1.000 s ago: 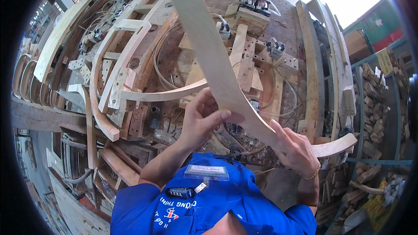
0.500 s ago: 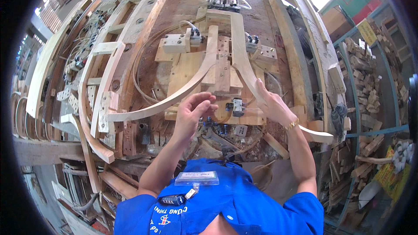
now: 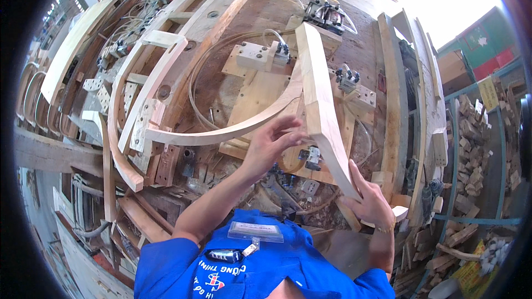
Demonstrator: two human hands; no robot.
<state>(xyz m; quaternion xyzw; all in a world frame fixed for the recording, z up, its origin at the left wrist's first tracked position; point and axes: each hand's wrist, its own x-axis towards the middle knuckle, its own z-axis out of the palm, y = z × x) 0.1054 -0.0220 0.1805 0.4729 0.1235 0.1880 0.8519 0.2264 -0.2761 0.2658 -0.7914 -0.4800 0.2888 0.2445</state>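
A pale curved wooden chair-leg-like piece [image 3: 318,97] stands tilted above the jig, its broad side toward me. My right hand [image 3: 370,202] grips its lower end, thumb along the edge. My left hand [image 3: 277,141] is open beside its middle, fingers loosely bent and apart; whether the fingertips touch the wood I cannot tell. A second curved wooden piece [image 3: 221,134] sweeps left from behind the first one, and its far end is hidden. Under both lies a plywood jig [image 3: 257,102] with a pneumatic clamp [image 3: 263,55] on the left and another clamp [image 3: 354,88] on the right.
A pneumatic valve block [image 3: 326,14] with hoses sits at the far end of the bench. On the left, an assembled wooden frame [image 3: 133,105] rests by a long rail [image 3: 221,30]. A blue rack [image 3: 454,160] with wood offcuts stands at right.
The right curved piece has been lifted and turned out of the jig, coming nearer me. My right hand moved down along it; my left hand moved up and right. The view has shifted.
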